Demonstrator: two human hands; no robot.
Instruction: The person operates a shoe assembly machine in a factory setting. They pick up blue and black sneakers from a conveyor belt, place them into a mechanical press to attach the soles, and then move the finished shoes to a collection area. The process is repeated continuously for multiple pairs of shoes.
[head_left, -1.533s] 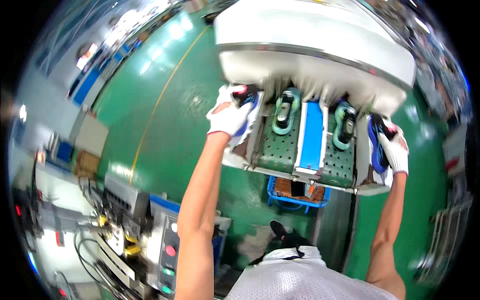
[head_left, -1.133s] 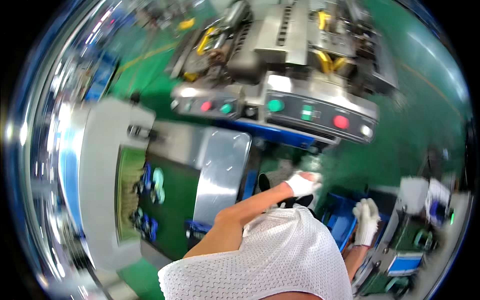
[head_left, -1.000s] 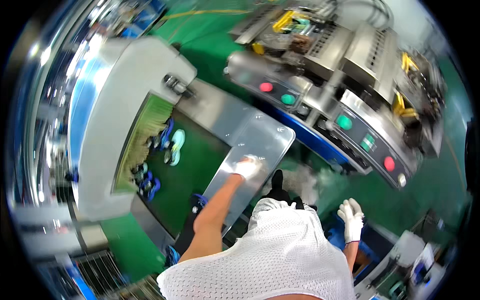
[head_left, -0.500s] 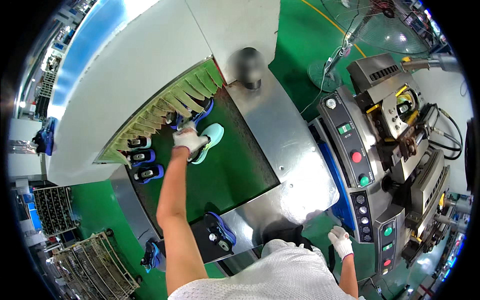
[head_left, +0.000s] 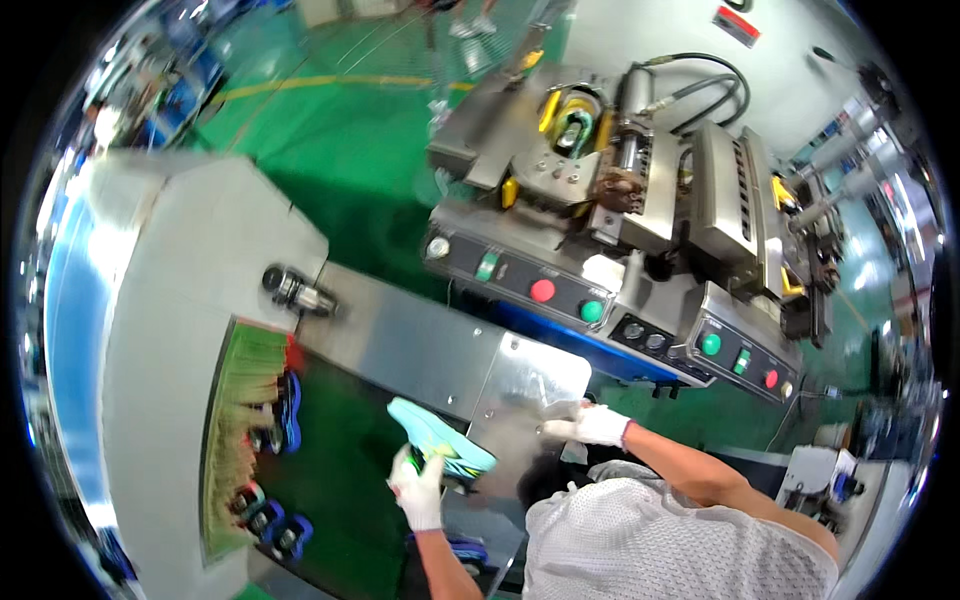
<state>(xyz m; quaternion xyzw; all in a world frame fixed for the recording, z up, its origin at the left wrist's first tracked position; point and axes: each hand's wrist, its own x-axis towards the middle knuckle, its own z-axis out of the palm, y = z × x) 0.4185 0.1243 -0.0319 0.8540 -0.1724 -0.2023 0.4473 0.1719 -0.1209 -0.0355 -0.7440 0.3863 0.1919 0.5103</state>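
Note:
My left hand (head_left: 418, 492), in a white glove, is closed around a mint-green shoe (head_left: 432, 432). The shoe is tipped with its pale sole showing, above the near part of the green conveyor belt (head_left: 350, 455). Out to the right, over the edge of the steel plate, is my gloved right hand (head_left: 598, 426), fingers extended and nothing visible in it. Blue-and-black shoes (head_left: 290, 412) lie along the green fringe curtain (head_left: 228, 430), with more of them (head_left: 288, 538) lower on the belt. Another blue shoe (head_left: 468, 550) is partly hidden below my left hand.
A metal press machine (head_left: 620, 190) with a button panel (head_left: 515, 277) stands ahead to the right; a mint shoe part (head_left: 575, 130) sits in its clamp. The steel plate (head_left: 420, 340) joins the belt's right side. A white machine housing (head_left: 150, 300) rises at left.
The view has turned to the right. My left hand has lifted the mint shoe off the belt beside the curtain and brought it nearer. My right hand has come forward to the plate.

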